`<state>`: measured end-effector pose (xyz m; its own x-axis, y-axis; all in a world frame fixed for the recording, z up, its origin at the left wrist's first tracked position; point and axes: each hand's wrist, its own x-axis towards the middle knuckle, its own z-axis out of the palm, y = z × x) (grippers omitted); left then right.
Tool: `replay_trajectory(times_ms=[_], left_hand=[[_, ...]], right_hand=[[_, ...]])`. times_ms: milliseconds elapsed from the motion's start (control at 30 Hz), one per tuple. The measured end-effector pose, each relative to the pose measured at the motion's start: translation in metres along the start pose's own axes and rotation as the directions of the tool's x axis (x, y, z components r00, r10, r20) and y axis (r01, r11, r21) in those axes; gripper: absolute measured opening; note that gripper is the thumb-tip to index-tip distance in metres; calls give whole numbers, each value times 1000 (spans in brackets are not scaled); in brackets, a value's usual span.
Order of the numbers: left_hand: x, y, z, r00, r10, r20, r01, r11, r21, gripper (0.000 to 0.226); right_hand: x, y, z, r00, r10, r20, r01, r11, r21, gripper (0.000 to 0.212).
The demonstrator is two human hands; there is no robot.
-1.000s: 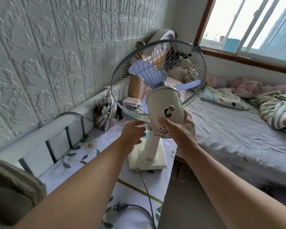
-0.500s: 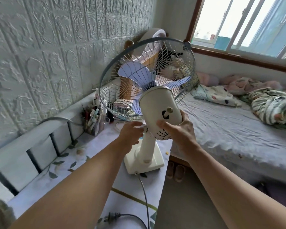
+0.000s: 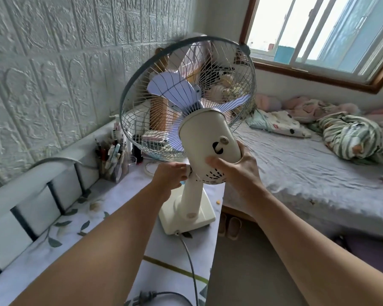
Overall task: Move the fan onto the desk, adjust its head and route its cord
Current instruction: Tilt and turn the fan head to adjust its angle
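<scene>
A cream fan with pale blue blades and a wire cage stands on the desk, its square base near the desk's right edge. The head is tilted upward, facing away from me. My right hand grips the underside and side of the motor housing. My left hand is closed on the knob at the neck joint, left of the stem. The grey cord runs from the base toward me, and its plug lies loose on the desk.
A pen holder full of pens stands at the desk's back left by the white rail. A bed with bundled blankets fills the right. Slippers sit on the floor between desk and bed. Clutter lies behind the fan cage.
The fan head has tipped further upward in my hands. My left hand stays at the neck joint, my right hand on the motor housing. The view has shifted slightly.
</scene>
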<state>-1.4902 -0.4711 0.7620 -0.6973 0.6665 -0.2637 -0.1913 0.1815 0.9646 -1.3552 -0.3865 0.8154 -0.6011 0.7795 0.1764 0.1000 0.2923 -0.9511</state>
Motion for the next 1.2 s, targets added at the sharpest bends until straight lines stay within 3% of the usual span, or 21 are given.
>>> replay_trajectory(times_ms=[100,300,567,700,867,933,1033,1133,1200], left_hand=[[9,-1,2,999,11,-38,-11,1000,5,22],[22,-5,5,986,96,-138,-72,984,166,28],[30,-6,9,986,-65,-157,48,993,-107,22],[25,-9,5,995,30,-99,-32,999,-13,8],[19,-19,-3,989,133,-62,-134,991,-8,22],[18,-19,-3,989,134,-66,-135,991,-7,17],[17,-14,5,992,42,-119,-45,999,-24,30],[15,-9,10,982,-184,-46,176,975,-135,42],[14,-7,7,976,-218,-26,214,970,-120,39]], right_hand=[[1,1,0,1000,-7,-3,7,1000,-5,82],[3,3,0,1000,-20,3,20,1000,12,51],[1,3,0,999,-39,0,39,999,7,69],[2,2,0,1000,-28,-8,28,1000,14,71],[0,1,3,999,-33,-22,33,999,2,71],[0,2,3,1000,-18,-20,18,1000,6,67],[0,2,3,1000,-7,-10,8,1000,5,56],[-1,1,2,1000,-14,-4,14,1000,4,50],[-1,1,2,1000,-13,-7,13,1000,3,48]])
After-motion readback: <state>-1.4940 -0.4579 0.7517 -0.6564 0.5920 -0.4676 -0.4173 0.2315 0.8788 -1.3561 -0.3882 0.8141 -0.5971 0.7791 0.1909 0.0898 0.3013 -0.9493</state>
